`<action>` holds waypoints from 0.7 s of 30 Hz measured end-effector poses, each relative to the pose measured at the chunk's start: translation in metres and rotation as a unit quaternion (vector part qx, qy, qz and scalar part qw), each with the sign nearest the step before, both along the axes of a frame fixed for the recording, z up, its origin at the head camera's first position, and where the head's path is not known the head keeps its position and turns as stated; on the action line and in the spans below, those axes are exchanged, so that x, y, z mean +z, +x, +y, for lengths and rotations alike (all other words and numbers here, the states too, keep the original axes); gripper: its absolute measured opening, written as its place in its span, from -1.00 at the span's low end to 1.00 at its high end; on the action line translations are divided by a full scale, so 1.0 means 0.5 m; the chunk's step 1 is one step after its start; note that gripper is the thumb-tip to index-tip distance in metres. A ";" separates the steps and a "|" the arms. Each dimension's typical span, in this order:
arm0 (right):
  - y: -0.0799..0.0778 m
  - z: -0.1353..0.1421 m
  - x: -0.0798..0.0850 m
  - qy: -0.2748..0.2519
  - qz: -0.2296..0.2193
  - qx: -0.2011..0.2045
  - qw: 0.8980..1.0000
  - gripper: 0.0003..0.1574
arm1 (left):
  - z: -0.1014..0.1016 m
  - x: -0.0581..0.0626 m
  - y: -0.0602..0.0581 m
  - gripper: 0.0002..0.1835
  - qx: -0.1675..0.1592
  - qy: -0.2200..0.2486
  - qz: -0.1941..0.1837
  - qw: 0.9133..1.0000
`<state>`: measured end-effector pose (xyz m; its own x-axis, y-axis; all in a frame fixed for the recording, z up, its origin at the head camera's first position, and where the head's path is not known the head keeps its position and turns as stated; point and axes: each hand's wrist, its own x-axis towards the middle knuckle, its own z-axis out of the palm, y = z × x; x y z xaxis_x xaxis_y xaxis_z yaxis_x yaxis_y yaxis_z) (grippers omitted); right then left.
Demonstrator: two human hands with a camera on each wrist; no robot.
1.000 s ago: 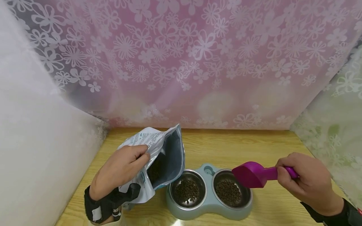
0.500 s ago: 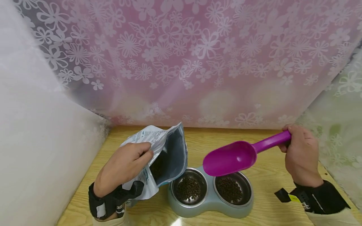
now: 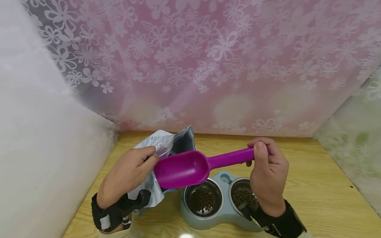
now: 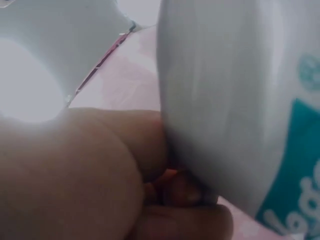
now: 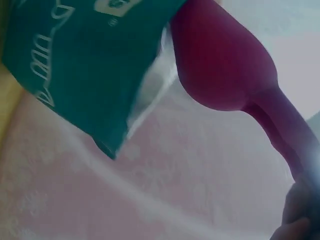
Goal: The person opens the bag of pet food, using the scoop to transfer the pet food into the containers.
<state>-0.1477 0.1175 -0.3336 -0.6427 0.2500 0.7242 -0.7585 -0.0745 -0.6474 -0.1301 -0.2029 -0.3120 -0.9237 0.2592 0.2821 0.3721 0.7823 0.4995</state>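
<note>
My left hand (image 3: 128,175) grips the side of a white and teal foil pouch (image 3: 157,138), tilted so its mouth faces right. Brown kibble showed inside it earlier; the scoop now covers most of the opening. In my right hand (image 3: 269,178) is the handle of a purple scoop (image 3: 184,168), thumb on top at its end. The scoop's bowl looks bare, and its front edge lies at the pouch mouth near my left fingers. From the right wrist view, the underside of the scoop (image 5: 225,60) overlaps the edge of the teal pouch (image 5: 90,65).
A light blue double feeder (image 3: 224,191) stands on the wooden table (image 3: 321,185) below the scoop. Its left steel bowl (image 3: 203,201) and right steel bowl (image 3: 242,195) hold brown kibble; my right wrist partly covers the right one. A pink flowered curtain (image 3: 208,82) hangs behind.
My right hand has carried the scoop leftward from over the right bowl to the pouch mouth, turning its hollow side up. The left hand and pouch have stayed nearly still.
</note>
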 end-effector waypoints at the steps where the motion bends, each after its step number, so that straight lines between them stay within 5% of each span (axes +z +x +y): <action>1: -0.002 0.000 0.000 -0.016 0.006 -0.017 1.000 -0.71 | 0.000 0.002 0.001 -0.59 0.003 -0.001 0.005 1.000; 5: -0.013 -0.006 -0.010 -0.026 0.001 -0.063 0.998 -0.73 | 0.003 0.002 0.004 -0.59 -0.007 -0.009 0.018 1.000; 9: 0.002 -0.044 -0.034 0.121 0.016 -0.075 0.990 -0.85 | 0.011 -0.002 0.001 -0.59 -0.023 -0.018 0.015 0.999; 13: 0.021 -0.096 -0.047 0.286 0.057 -0.032 0.956 -0.83 | 0.013 -0.003 -0.002 -0.60 -0.020 -0.026 0.016 0.999; 17: 0.026 -0.131 -0.061 0.391 0.046 0.035 0.919 -0.88 | 0.013 -0.002 -0.001 -0.60 -0.021 -0.026 0.016 0.999; 21: 0.019 -0.144 -0.076 0.398 -0.039 0.079 0.913 -0.92 | 0.014 0.000 0.002 -0.60 -0.023 -0.020 0.011 0.999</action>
<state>-0.1381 0.0453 -0.3715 -0.6824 -0.4360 0.5868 -0.7285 0.3384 -0.5957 -0.1292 -0.1960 -0.3119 -0.9038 0.3132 0.2916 0.4195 0.7830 0.4593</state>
